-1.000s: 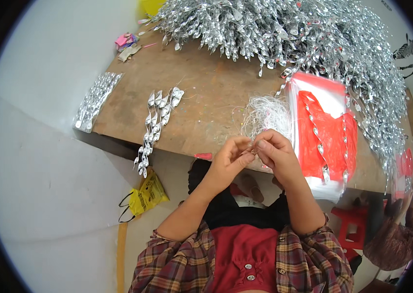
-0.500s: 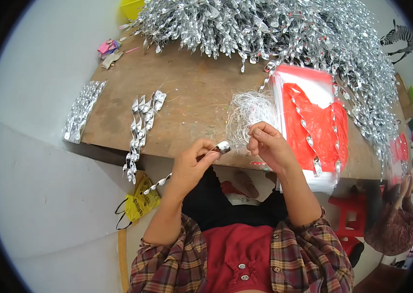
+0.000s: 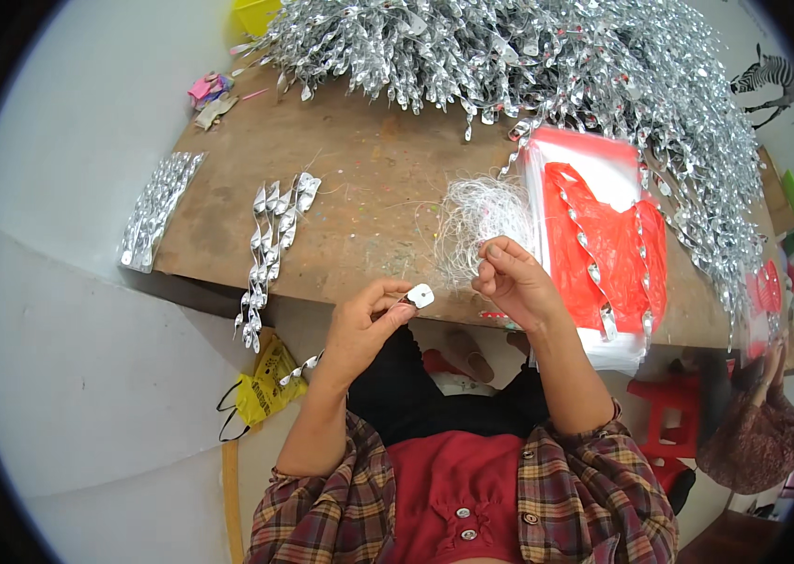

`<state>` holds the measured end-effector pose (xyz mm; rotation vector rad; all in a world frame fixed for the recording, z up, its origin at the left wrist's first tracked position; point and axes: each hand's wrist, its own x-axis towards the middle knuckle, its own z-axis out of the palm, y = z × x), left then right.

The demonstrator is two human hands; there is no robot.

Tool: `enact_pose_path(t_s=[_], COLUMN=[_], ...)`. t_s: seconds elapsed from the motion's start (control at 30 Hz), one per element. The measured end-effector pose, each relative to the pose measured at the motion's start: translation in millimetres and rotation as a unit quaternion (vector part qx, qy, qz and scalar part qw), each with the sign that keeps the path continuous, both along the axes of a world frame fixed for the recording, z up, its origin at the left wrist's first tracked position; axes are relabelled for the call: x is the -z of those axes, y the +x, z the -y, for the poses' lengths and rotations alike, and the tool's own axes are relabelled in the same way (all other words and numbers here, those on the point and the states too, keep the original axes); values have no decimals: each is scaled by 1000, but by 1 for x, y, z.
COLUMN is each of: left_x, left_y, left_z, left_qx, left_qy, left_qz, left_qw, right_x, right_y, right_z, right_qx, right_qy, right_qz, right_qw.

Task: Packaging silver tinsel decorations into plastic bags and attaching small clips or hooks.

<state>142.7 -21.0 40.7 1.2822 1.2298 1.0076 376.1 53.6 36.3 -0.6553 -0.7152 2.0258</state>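
Observation:
My left hand (image 3: 361, 320) pinches a twisted silver foil strip (image 3: 420, 296) at its flat end, where a small dark hole shows. The strip's spiral tail hangs out past my left wrist, over the table's front edge. My right hand (image 3: 521, 289) is raised opposite, thumb and forefinger pressed together; whether a thin thread is between them is too fine to see. Just beyond it lies a loose tangle of white string (image 3: 482, 214). Several twisted silver strips (image 3: 275, 235) lie to the left, their lower ends hanging off the brown table (image 3: 369, 188).
A big heap of twisted silver strips (image 3: 510, 56) covers the far side and right. A red plastic bag (image 3: 604, 254) lies on clear plastic sleeves at right. Flat silver strips (image 3: 160, 211) sit at the left edge. Another person's sleeve (image 3: 754, 442) shows at far right.
My left hand has turned the strip's end so its flat face and hole now show. My right hand has barely moved.

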Motion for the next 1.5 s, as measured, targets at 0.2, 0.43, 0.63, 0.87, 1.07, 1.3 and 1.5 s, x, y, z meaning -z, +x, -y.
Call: enact_pose_path(t_s=[0.2, 0.43, 0.63, 0.87, 1.07, 1.3, 1.5], left_x=[13, 31, 21, 18, 15, 12, 10], left_y=[-6, -8, 13, 33, 36, 41, 47], left_z=[7, 20, 13, 10, 12, 14, 15], left_qx=[56, 139, 227, 55, -3, -58, -71], left_qy=[-34, -90, -142, -92, -54, -27, 39], left_qz=[13, 76, 231, 240, 141, 86, 35], left_qw=[998, 983, 935, 965, 988, 994, 996], right_x=[9, 11, 7, 10, 8, -24, -27], right_y=[-1, -10, -23, -12, -12, -8, -21], right_z=[3, 16, 33, 28, 27, 33, 42], right_qx=[-18, -83, -129, -92, -99, 132, 62], right_qy=[-15, -39, -45, -42, -42, 375, 560], right_qz=[-11, -11, 31, 41, 41, 450, 508], right_qw=[1000, 996, 990, 994, 993, 799, 651])
